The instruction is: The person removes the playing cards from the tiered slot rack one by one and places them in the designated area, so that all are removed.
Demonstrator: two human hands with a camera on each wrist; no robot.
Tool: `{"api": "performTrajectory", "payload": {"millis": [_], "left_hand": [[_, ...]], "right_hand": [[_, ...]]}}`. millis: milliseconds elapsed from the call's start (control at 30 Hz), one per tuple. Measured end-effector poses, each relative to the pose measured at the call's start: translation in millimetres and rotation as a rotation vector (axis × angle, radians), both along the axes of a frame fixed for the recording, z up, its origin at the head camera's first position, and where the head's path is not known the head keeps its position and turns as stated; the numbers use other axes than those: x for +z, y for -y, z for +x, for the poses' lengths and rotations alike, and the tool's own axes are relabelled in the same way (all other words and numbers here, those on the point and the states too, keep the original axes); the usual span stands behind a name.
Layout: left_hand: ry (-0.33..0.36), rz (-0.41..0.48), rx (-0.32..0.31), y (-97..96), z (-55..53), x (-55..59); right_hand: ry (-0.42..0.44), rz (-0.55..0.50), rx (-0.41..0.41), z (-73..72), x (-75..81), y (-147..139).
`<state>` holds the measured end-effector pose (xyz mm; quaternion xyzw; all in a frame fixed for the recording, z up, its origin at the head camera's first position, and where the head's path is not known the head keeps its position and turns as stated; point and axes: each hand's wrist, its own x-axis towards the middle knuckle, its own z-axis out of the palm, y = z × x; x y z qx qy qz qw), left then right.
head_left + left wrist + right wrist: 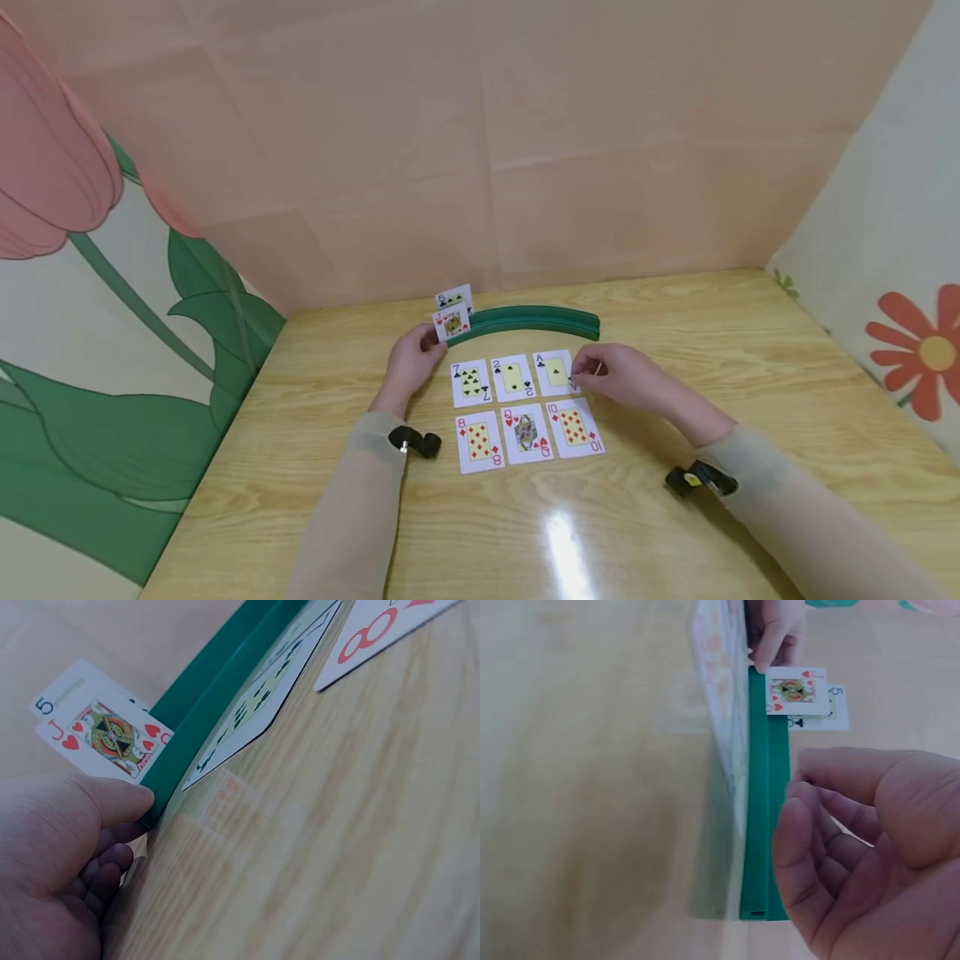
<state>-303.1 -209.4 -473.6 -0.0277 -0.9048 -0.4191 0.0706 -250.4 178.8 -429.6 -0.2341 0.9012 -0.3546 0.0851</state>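
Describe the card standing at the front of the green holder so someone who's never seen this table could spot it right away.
On the wooden table, find the curved green card holder behind the six face-up cards. At its left end, by the left hand, two cards stand upright. The front one is the jack of hearts: a red court card with a picture, unlike the plain black five that shows behind it.

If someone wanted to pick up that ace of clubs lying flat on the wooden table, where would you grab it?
I'd take the ace of clubs card by its right long edge, coming from the right. It lies flat and face up, so a fingertip probably has to lift an edge first. The two of clubs card crowds its left side, and the right hand already pinches at that free edge.
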Motion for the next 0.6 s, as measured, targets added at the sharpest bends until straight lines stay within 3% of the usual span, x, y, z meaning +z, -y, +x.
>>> {"api": "performTrajectory", "payload": {"millis": [267,600], "left_hand": [[0.004,-0.002,0.005,-0.1,-0.1,0.8],[0.008,0.001,0.007,-0.2,0.7,1.1]], "right_hand": [[-0.018,-0.118,-0.043,-18.6,16.8,12],[-0.049,-0.186,-0.024,-44.4,38.4,36]]}}
